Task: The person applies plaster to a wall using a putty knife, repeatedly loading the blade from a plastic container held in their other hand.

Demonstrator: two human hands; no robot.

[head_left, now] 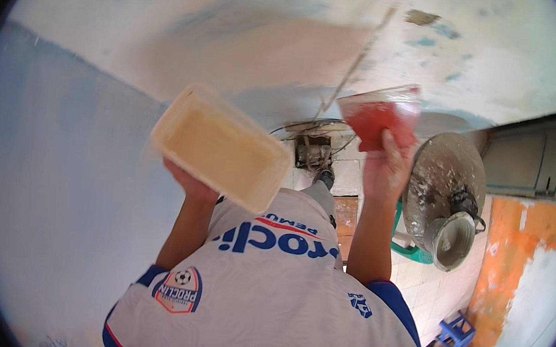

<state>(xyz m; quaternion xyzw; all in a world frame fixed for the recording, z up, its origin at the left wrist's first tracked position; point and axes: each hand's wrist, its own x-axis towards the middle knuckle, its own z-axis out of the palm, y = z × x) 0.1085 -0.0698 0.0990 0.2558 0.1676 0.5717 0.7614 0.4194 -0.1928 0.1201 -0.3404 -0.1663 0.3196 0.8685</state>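
At the left of the frame I have a blue-grey wall (55, 164), which meets a paler, patchy wall (238, 34) across the top. Left of centre, the left hand (190, 181) has hold of a plastic tub (278, 182) from its lower left side. Its fingers are hidden behind the tub, so I cannot tell how far they spread. The tub is tilted with its mouth toward me; it looks cream inside, though I cannot tell how full it is.

Below, I look down on a white shirt (266, 287) with blue sleeve ends. Just above centre, some cables run by a dark recess (310, 153).

Right of centre, the right hand (386, 171) is closed on a red scraper (380, 116), thumb against its face, broad edge up. I cannot tell whether that edge touches the pale wall.

Next comes a spattered grey disc (437, 173), a pail (467, 244) overlapping its lower edge, a green item (416, 254) beside them. At far right, I see an orange-and-white wall (506, 228), a blue stool (456, 333) below.
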